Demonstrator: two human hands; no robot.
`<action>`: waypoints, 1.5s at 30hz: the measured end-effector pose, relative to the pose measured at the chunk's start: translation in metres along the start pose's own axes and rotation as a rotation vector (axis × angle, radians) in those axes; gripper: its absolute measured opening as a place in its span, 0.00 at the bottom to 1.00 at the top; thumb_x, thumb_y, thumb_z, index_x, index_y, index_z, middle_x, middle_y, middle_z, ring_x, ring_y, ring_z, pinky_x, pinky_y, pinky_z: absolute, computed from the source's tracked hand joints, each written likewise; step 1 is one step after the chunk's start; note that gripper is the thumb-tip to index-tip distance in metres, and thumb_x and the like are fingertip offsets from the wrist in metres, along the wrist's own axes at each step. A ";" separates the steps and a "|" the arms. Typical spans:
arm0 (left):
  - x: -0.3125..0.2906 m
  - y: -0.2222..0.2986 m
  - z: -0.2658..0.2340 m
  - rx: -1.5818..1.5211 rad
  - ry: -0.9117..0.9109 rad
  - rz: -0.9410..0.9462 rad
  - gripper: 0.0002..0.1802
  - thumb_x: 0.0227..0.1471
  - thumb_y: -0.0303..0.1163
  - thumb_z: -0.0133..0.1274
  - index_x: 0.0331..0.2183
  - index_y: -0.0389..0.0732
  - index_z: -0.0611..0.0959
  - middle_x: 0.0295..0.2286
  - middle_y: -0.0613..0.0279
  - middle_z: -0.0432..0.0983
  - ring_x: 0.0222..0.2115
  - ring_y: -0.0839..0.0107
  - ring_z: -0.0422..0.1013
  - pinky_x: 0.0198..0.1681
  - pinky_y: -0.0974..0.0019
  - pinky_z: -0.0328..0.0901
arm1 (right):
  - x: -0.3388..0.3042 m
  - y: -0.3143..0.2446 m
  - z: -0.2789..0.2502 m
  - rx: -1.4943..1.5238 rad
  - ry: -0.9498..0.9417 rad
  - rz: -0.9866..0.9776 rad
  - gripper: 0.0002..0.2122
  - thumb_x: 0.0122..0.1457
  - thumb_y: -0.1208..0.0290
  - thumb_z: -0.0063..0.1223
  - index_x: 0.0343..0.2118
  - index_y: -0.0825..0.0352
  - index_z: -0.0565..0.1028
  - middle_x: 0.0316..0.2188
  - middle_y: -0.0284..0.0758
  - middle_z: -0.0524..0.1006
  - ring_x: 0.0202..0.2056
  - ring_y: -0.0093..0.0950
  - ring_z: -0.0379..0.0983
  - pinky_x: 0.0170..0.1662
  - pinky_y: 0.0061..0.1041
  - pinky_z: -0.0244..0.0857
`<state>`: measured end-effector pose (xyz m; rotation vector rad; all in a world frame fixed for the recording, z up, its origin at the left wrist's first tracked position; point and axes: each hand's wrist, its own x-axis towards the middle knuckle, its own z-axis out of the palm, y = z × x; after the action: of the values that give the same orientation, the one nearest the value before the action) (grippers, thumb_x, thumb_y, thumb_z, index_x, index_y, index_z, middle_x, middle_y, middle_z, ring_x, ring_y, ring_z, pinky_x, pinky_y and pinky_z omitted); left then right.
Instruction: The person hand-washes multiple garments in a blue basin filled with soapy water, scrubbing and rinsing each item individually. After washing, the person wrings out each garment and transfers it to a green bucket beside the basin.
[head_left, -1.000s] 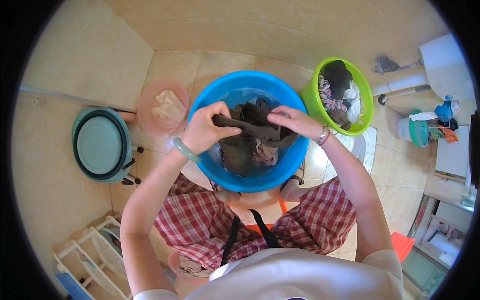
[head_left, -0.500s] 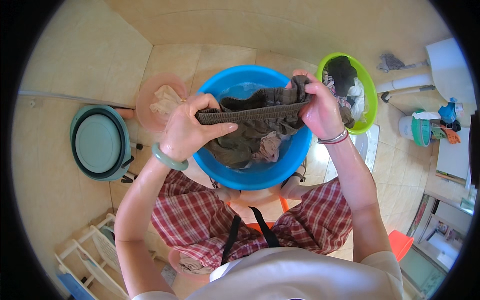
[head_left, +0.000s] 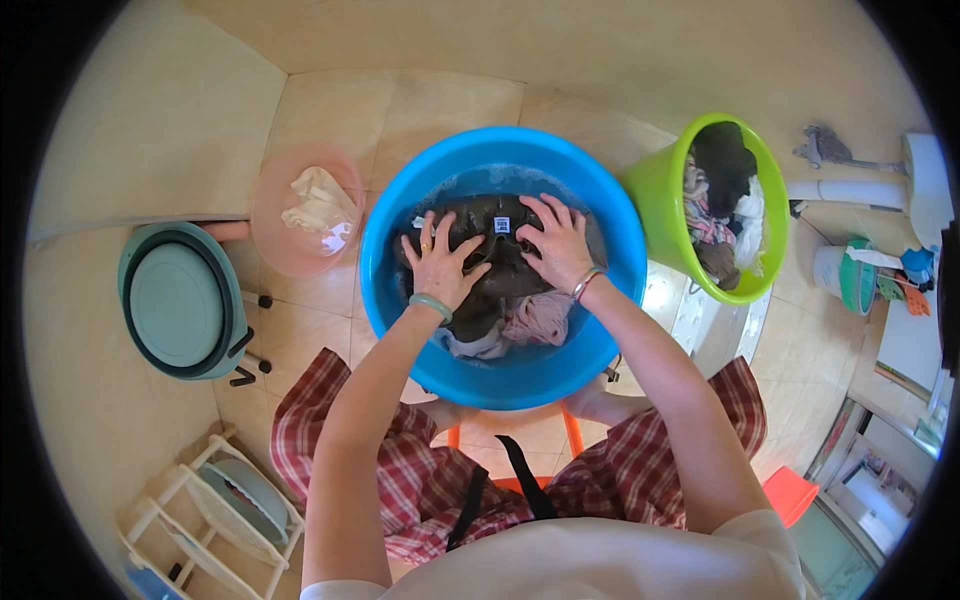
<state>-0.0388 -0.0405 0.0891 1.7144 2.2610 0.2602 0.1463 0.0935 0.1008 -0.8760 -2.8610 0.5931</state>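
In front of me stands a blue basin (head_left: 505,392) of soapy water. A dark garment (head_left: 505,280) lies spread in it, partly under water, with a small white label (head_left: 502,225) at its upper middle. My left hand (head_left: 447,265), wearing a ring and a pale green bangle, presses on the garment's left part with fingers spread. On its right part rests my right hand (head_left: 560,248), fingers apart and bent, fingertips touching the cloth. A pale pink cloth (head_left: 537,318) and a whitish cloth (head_left: 475,345) sit in the water nearer to me.
At right stands a lime-green bucket (head_left: 680,170) full of laundry. A translucent pink basin (head_left: 300,262) holding a cream cloth is at left, near a teal collapsible tub (head_left: 183,300). A pale rack (head_left: 200,510) stands lower left, a red-orange piece (head_left: 790,492) lower right.
Both hands have lowered the dark garment from above the basin into the water and released its gathered waistband. My fingers have gone from gripping to spread flat on it.
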 end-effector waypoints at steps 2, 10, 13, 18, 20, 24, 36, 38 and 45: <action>0.003 -0.005 0.029 -0.039 -0.061 -0.037 0.30 0.48 0.49 0.61 0.54 0.69 0.74 0.65 0.60 0.44 0.65 0.46 0.37 0.58 0.23 0.36 | 0.000 0.012 0.036 -0.015 -0.105 0.055 0.24 0.48 0.63 0.65 0.50 0.48 0.71 0.66 0.31 0.50 0.66 0.44 0.43 0.57 0.66 0.47; 0.013 -0.027 0.123 0.083 -0.087 -0.023 0.30 0.51 0.48 0.58 0.56 0.65 0.71 0.66 0.61 0.39 0.65 0.44 0.38 0.55 0.19 0.41 | -0.004 0.031 0.114 -0.123 -0.247 0.047 0.32 0.51 0.56 0.63 0.61 0.39 0.62 0.69 0.29 0.44 0.67 0.43 0.41 0.59 0.67 0.42; 0.011 -0.036 0.150 0.103 -0.094 -0.016 0.31 0.51 0.44 0.58 0.57 0.60 0.69 0.65 0.56 0.46 0.62 0.43 0.48 0.53 0.24 0.49 | -0.001 0.041 0.133 -0.111 -0.236 0.026 0.31 0.53 0.56 0.61 0.61 0.38 0.61 0.68 0.28 0.46 0.66 0.44 0.42 0.56 0.70 0.45; 0.014 -0.066 0.190 0.035 -0.136 0.018 0.28 0.54 0.41 0.53 0.57 0.54 0.69 0.60 0.51 0.56 0.57 0.43 0.56 0.52 0.32 0.55 | 0.010 0.053 0.160 -0.074 -0.128 -0.013 0.29 0.50 0.56 0.62 0.58 0.39 0.66 0.66 0.26 0.53 0.64 0.43 0.47 0.50 0.72 0.51; 0.020 -0.073 0.203 0.012 -0.263 0.000 0.29 0.54 0.40 0.52 0.57 0.53 0.69 0.62 0.50 0.53 0.60 0.43 0.54 0.52 0.25 0.51 | 0.015 0.067 0.166 0.000 -0.058 -0.061 0.30 0.46 0.62 0.64 0.56 0.43 0.69 0.65 0.27 0.55 0.62 0.46 0.51 0.54 0.61 0.55; 0.023 -0.080 0.219 -0.212 -0.208 -0.028 0.28 0.54 0.36 0.49 0.58 0.50 0.70 0.61 0.47 0.55 0.61 0.46 0.52 0.59 0.36 0.50 | 0.030 0.079 0.169 0.183 -0.100 -0.054 0.30 0.41 0.73 0.63 0.52 0.48 0.72 0.64 0.31 0.58 0.59 0.53 0.54 0.58 0.51 0.56; 0.047 -0.043 0.078 -0.026 -0.242 -0.029 0.12 0.60 0.40 0.48 0.43 0.52 0.80 0.54 0.58 0.68 0.54 0.54 0.65 0.54 0.46 0.60 | 0.037 0.042 0.088 -0.315 -0.242 -0.071 0.18 0.51 0.76 0.56 0.46 0.59 0.71 0.66 0.30 0.54 0.65 0.44 0.51 0.61 0.43 0.58; 0.040 -0.038 0.054 -0.169 -0.088 -0.009 0.11 0.58 0.42 0.49 0.42 0.53 0.80 0.47 0.58 0.75 0.44 0.54 0.73 0.45 0.51 0.67 | 0.032 0.032 0.067 -0.050 -0.133 0.029 0.13 0.48 0.74 0.60 0.38 0.64 0.72 0.60 0.33 0.64 0.61 0.45 0.58 0.58 0.39 0.61; 0.030 0.003 -0.101 -0.569 0.060 -0.025 0.14 0.53 0.41 0.57 0.38 0.42 0.84 0.34 0.50 0.80 0.34 0.51 0.75 0.38 0.56 0.69 | 0.032 -0.018 -0.059 0.790 0.051 0.272 0.12 0.49 0.71 0.66 0.27 0.67 0.71 0.36 0.34 0.80 0.35 0.22 0.71 0.41 0.23 0.66</action>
<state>-0.0776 -0.0080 0.1812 1.3848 1.9778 0.8634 0.1220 0.1179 0.1611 -1.0726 -2.1342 1.5401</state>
